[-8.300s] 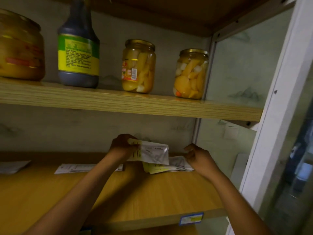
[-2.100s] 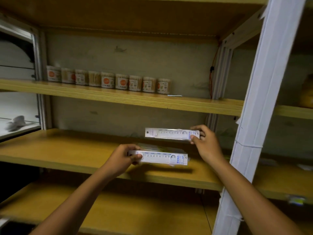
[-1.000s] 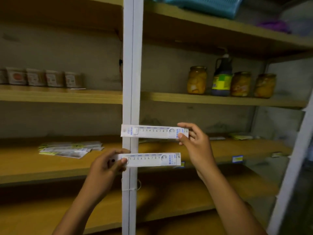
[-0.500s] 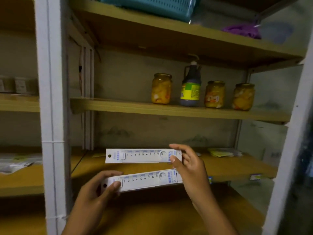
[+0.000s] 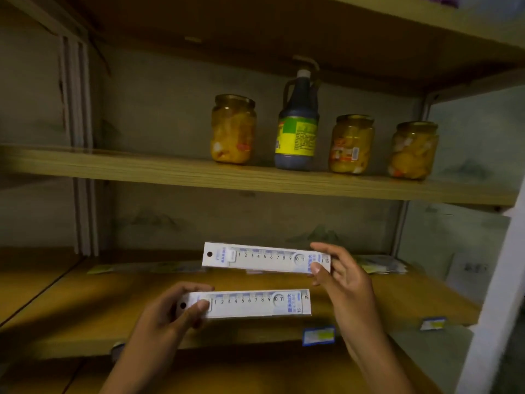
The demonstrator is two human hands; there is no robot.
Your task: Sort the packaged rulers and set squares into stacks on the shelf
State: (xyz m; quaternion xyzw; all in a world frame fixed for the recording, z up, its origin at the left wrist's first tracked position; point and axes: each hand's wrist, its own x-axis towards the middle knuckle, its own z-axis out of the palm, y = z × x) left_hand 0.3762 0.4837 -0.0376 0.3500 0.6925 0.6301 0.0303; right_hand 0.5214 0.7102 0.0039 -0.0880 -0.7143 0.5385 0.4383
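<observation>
upper ruler pack (image 5: 265, 257): white, pale blue print, black numerals | lower ruler pack (image 5: 250, 304): same white and blue | jars (image 5: 233, 129): yellow-orange contents (gold lids) | bottle (image 5: 297, 129): dark, green-yellow label | shelf (image 5: 85, 305): tan woodgrain | shelf tag (image 5: 318, 335): blue, yellow

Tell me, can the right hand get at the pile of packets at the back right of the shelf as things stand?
Probably yes for reach: the pile of packets lies just behind the right hand with open shelf between. But that hand grips a ruler, so it would likely set that down first.
</observation>
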